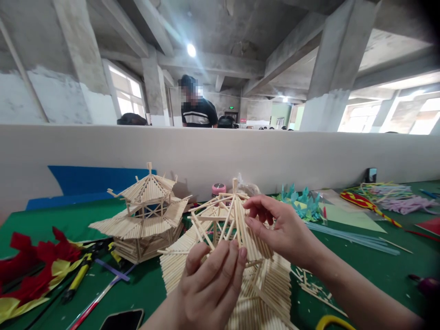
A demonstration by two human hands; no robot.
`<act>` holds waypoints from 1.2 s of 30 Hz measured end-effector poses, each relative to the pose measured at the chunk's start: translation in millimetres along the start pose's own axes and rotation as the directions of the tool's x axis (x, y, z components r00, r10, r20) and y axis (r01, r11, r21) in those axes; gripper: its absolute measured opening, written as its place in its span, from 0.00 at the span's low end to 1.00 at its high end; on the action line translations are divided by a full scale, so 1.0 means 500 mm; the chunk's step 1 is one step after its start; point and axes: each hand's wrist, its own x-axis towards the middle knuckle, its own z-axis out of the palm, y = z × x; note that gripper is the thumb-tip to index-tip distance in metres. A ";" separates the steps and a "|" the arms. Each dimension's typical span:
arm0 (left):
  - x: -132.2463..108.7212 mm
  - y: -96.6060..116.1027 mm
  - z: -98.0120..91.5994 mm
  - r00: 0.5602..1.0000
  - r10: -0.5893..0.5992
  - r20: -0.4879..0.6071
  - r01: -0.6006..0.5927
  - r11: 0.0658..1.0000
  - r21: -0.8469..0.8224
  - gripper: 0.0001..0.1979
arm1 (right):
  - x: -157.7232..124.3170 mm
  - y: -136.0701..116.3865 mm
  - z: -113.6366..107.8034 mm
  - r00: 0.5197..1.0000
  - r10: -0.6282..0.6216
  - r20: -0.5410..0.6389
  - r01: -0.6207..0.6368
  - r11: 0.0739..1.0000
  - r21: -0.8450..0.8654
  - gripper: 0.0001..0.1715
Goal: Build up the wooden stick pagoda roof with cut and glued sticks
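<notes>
Left hand (210,282) and right hand (280,227) touch a pale wooden-stick model pagoda (255,247), lower center, fingers bent, grip unclear.

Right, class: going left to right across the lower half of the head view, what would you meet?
Red craft material, left stick pavilion, left hand, right hand, red-and-yellow piece, purple object. The middle stick pavilion overlaps both hands, so it is left out.
</notes>
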 end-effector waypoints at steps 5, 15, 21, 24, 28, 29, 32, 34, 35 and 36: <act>-0.003 -0.007 -0.003 0.998 0.018 0.060 -0.017 1.000 -0.010 0.18 | 0.006 0.003 -0.003 0.998 -0.058 0.034 0.059 0.998 -0.015 0.12; -0.009 -0.024 0.010 0.998 0.056 0.036 -0.053 0.995 -0.085 0.13 | 0.018 -0.001 -0.016 0.934 -0.273 0.229 0.323 0.922 -0.216 0.18; -0.014 -0.021 0.019 0.999 0.027 0.019 -0.025 0.997 -0.076 0.14 | 0.021 0.003 -0.017 0.929 -0.290 0.228 0.344 0.905 -0.249 0.18; -0.017 -0.022 0.025 1.000 0.010 0.011 -0.009 0.997 -0.072 0.15 | 0.021 0.004 -0.016 0.928 -0.304 0.217 0.352 0.905 -0.237 0.17; -0.015 -0.020 0.029 1.000 -0.011 -0.005 0.011 0.997 -0.083 0.16 | 0.020 0.003 -0.017 0.929 -0.305 0.212 0.350 0.910 -0.224 0.17; -0.013 -0.019 0.029 1.000 -0.017 -0.009 0.016 0.996 -0.088 0.16 | 0.020 0.003 -0.017 0.929 -0.304 0.210 0.348 0.911 -0.223 0.17; -0.002 -0.017 0.028 0.999 -0.031 -0.038 0.026 0.994 -0.111 0.14 | 0.019 0.002 -0.018 0.929 -0.305 0.210 0.349 0.912 -0.218 0.18; 0.006 -0.015 0.027 0.998 -0.039 -0.058 0.031 0.991 -0.132 0.12 | 0.019 0.002 -0.017 0.928 -0.305 0.213 0.349 0.913 -0.212 0.18; 0.011 -0.014 0.026 0.996 -0.049 -0.068 0.039 0.989 -0.142 0.11 | 0.019 0.002 -0.017 0.929 -0.302 0.213 0.346 0.914 -0.211 0.18; 0.015 -0.013 0.025 0.995 -0.059 -0.076 0.047 0.987 -0.151 0.10 | 0.020 0.002 -0.017 0.930 -0.299 0.214 0.343 0.916 -0.210 0.18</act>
